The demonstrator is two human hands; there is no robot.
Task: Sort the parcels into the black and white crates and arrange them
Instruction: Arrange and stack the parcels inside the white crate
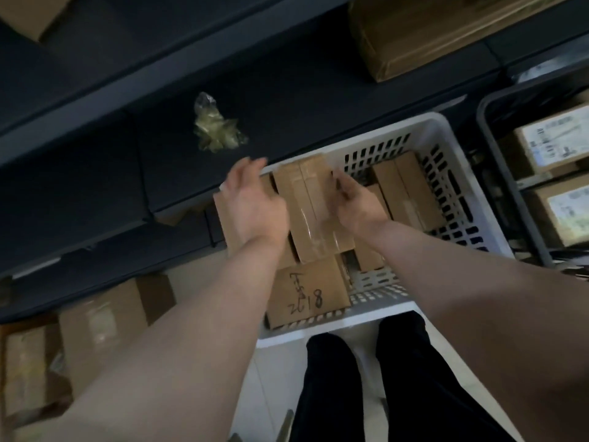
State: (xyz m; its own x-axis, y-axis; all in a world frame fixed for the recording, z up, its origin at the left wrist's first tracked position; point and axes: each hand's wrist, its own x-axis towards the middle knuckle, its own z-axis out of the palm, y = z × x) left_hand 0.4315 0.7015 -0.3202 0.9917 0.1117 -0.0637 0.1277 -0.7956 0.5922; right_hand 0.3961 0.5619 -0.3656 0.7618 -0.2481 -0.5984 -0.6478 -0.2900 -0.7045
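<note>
A white slotted crate (459, 173) stands on the floor before me, holding several brown cardboard parcels. One long taped parcel (302, 202) lies on top of the others in the crate's middle. My left hand (255, 202) is beside its left edge with straight fingers, apart from it or barely touching. My right hand (353, 202) grips the parcel's right edge with curled fingers. A parcel with black handwriting (307, 290) lies at the crate's near side. Two more long parcels (404, 189) stand at the crate's right. The black crate (497, 148) at the far right holds labelled parcels (554, 145).
Dark shelving (127, 122) runs along the left and back, with a crumpled piece of clear tape (216, 129) on it. More cardboard boxes (102, 323) sit on the lower left shelf and a large one (414, 33) at the top right. My legs (366, 378) stand on pale floor.
</note>
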